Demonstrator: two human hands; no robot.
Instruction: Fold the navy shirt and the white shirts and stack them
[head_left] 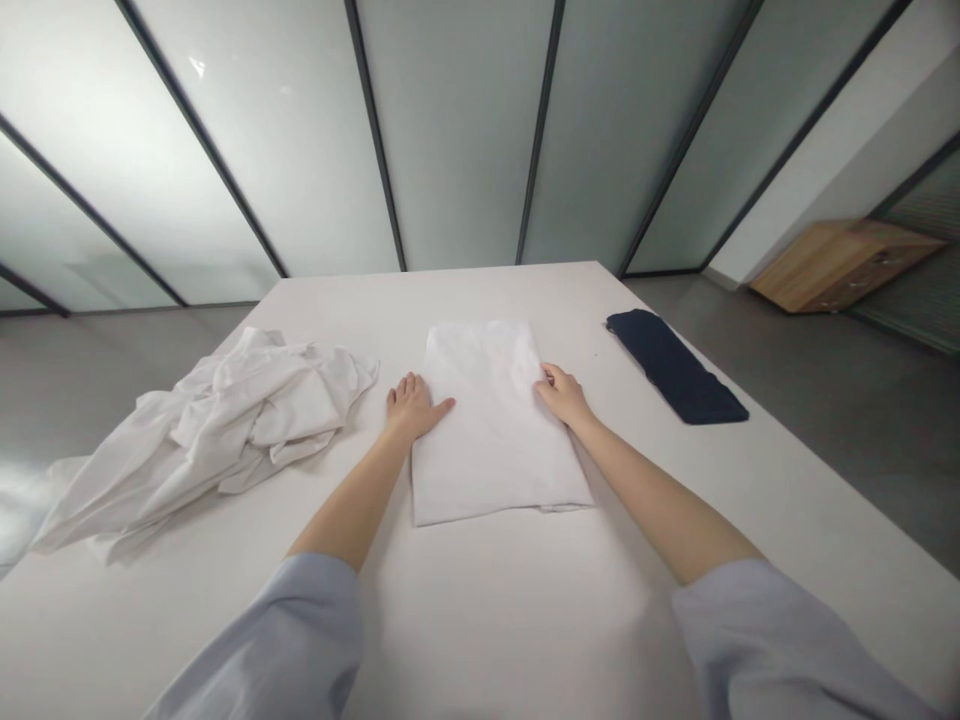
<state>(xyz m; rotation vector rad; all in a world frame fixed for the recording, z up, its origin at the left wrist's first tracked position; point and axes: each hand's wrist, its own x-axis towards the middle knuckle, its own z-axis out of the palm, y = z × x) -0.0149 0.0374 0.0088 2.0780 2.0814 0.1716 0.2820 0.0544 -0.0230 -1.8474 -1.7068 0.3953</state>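
A white cloth folded into a neat rectangle point(491, 425) lies in the middle of the white table point(480, 620). My left hand point(412, 405) rests flat on the table at the cloth's left edge, fingers stretched out and the thumb touching the fabric. My right hand point(562, 393) sits on the cloth's right edge with its fingers curled and pinched on the fabric.
A crumpled heap of white garments point(217, 430) spreads over the table's left side. A folded dark navy cloth point(675, 368) lies at the right edge. Frosted glass panels stand behind the table, and a wooden cabinet point(844, 262) sits on the floor at the far right.
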